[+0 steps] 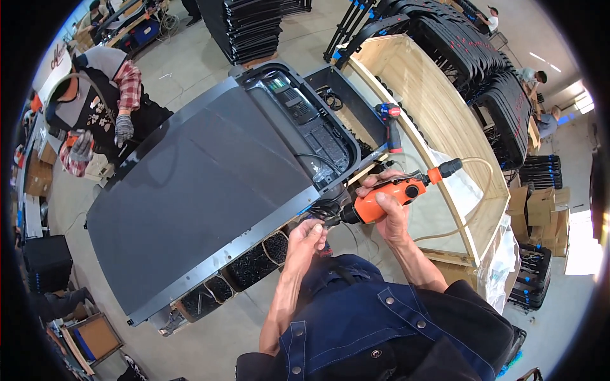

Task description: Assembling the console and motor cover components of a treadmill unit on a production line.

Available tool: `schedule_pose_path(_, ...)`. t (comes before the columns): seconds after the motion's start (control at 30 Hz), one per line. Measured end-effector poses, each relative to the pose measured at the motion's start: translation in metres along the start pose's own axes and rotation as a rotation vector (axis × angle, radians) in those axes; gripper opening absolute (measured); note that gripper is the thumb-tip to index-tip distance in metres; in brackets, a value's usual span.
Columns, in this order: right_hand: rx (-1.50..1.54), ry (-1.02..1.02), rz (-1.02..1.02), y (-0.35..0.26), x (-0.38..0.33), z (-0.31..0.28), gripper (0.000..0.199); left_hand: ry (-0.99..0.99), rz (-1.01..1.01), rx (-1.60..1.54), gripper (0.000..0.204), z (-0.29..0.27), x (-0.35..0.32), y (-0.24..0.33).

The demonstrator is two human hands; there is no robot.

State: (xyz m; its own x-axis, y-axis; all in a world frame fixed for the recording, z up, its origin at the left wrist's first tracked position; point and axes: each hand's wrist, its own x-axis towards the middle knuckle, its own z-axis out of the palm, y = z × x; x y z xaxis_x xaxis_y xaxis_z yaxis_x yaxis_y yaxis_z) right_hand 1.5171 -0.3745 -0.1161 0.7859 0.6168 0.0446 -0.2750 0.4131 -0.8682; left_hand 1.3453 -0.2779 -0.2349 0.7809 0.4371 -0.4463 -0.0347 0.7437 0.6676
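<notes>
Screwdriver [386, 198], an orange powered one, is lying clenched in the right hand [389, 206], its dark nose pointing left toward the corner of the panel [203, 190]. A pale hose [478, 190] is running from its rear end, up and to the right of that hand, and looping back down over the crate [445, 127]. The left hand [306, 236] is sitting just below and left of the right one, fingers pinched together at the tool's tip; whether they are gripping something small there, I cannot tell. Just beyond both hands the large grey panel is lying flat, stretching away up and to the left, with its far end opened onto a compartment of dark electronics [305, 120]. Below the left hand, along the panel's near edge, bins [254, 267] of black screws are sitting in a row. Above the right hand a blue and red drill [391, 124] is standing on the rim of the wooden crate, which is stretching off to the right with clear plastic [467, 184] lining it. Far across the panel, up and left, another person in a plaid sleeve is resting a gloved hand [123, 129] at its far edge. Black stacked parts [483, 57] are standing well beyond the crate.
</notes>
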Motion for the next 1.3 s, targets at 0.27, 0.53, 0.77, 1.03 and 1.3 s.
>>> schedule_pose_path(0.27,-0.305,-0.343,-0.221,0.009,0.024,0.044,0.047,-0.141,-0.24,-0.998,0.03,0.02,0.052,-0.006)
schedule_pose_path(0.53,-0.628,-0.611,-0.239,0.019,0.032,0.077,0.04,0.151,-0.259,-0.859,0.029,0.04,0.041,0.018)
schedule_pose_path(0.77,-0.47,-0.484,-0.146,0.041,0.035,0.08,0.039,0.044,-0.224,-0.869,0.032,0.003,0.055,-0.019)
schedule_pose_path(1.03,-0.525,-0.646,-0.148,0.043,0.047,0.072,0.034,-0.028,-0.16,-0.493,0.035,-0.004,-0.003,-0.016)
schedule_pose_path(1.3,-0.544,-0.724,-0.106,0.031,0.047,0.079,0.037,-0.022,-0.049,-0.358,0.031,-0.031,-0.026,-0.027)
